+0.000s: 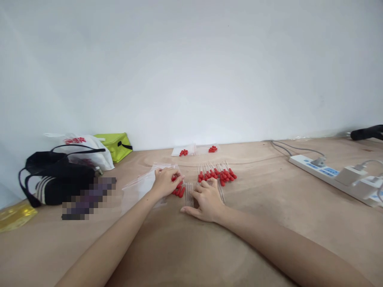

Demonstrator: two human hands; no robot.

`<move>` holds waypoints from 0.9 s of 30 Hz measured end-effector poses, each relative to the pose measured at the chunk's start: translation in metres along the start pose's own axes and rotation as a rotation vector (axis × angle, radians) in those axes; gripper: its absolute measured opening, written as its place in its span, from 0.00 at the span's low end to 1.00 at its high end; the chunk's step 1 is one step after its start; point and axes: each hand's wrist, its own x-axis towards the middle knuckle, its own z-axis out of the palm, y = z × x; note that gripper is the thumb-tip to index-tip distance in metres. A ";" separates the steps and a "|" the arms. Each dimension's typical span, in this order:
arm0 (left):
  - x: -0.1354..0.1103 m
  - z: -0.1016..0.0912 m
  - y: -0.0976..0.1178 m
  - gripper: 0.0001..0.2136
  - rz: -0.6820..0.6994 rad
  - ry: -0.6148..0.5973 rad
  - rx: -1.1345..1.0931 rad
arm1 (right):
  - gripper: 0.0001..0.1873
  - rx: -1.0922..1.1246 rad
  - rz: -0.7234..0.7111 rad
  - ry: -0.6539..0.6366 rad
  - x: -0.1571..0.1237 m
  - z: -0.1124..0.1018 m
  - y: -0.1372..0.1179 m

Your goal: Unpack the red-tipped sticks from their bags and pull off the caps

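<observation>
My left hand (165, 181) rests with fingers curled over a small bunch of red-capped clear droppers (179, 190), lying on the edge of an empty clear zip bag (140, 186). My right hand (206, 201) lies palm down, fingers bent, on the glass stems of that bunch (189, 194). Just behind it a larger loose row of red-capped droppers (217, 174) is spread on the wooden table (185, 247). Whether either hand actually grips a dropper is hidden by the fingers.
Two small clear bags with red caps (183, 152) (212, 149) lie near the wall. Black, white and green bags (62, 167) crowd the left. A white power strip (335, 175) with plugs and cables runs along the right.
</observation>
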 end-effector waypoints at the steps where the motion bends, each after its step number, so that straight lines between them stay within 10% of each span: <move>1: 0.002 0.001 0.003 0.09 -0.004 -0.019 0.001 | 0.25 0.014 -0.001 0.007 -0.001 -0.001 0.001; 15: 0.038 0.041 0.050 0.12 -0.063 -0.119 -0.011 | 0.14 0.004 0.152 0.286 -0.053 -0.026 0.062; 23: 0.019 0.025 0.044 0.07 -0.103 0.075 0.008 | 0.09 0.042 0.148 0.327 -0.053 -0.024 0.066; 27: -0.015 0.005 0.032 0.06 0.099 0.272 0.004 | 0.14 -0.022 0.080 0.322 -0.053 -0.025 0.063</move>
